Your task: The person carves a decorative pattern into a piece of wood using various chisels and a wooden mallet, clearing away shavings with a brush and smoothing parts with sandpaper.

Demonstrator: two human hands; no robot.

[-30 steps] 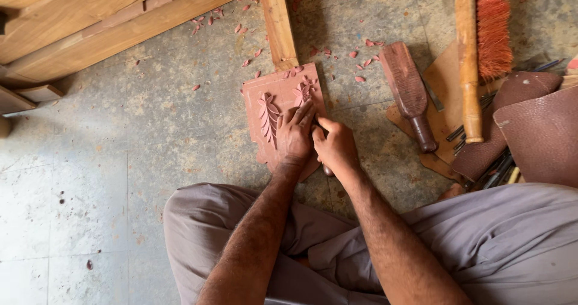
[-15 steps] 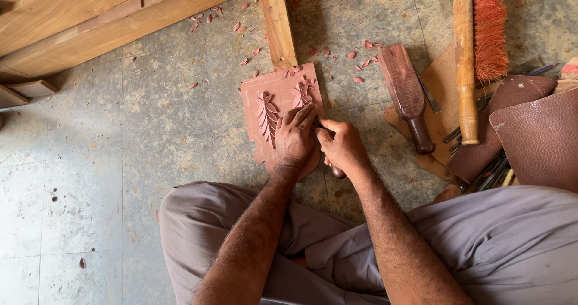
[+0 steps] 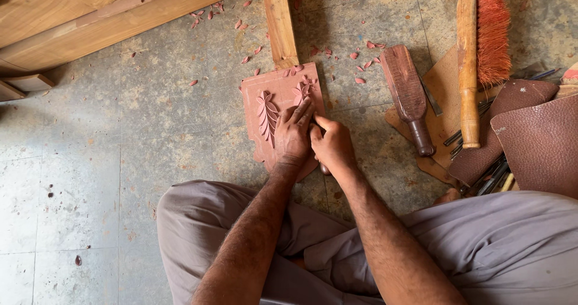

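On floor before crossed legs: carved wooden panel (image 3: 278, 103), leaf relief. Left hand (image 3: 293, 138) flat on it, fingers together; right hand (image 3: 332, 145) clenched around carving tool (image 3: 324, 168), unmoved. Beyond: wooden mallet (image 3: 407, 94), brush (image 3: 478, 49), leather roll (image 3: 536, 142) holding chisels.

A single head-worn view looks almost straight down from above the seated person's lap, close enough that the reddish carved wooden panel with a leaf relief (image 3: 278, 103) sits near frame centre. The grey-trousered knees fill the edge below the panel, pale timber beams lie beyond it at top, and no second view overlaps.
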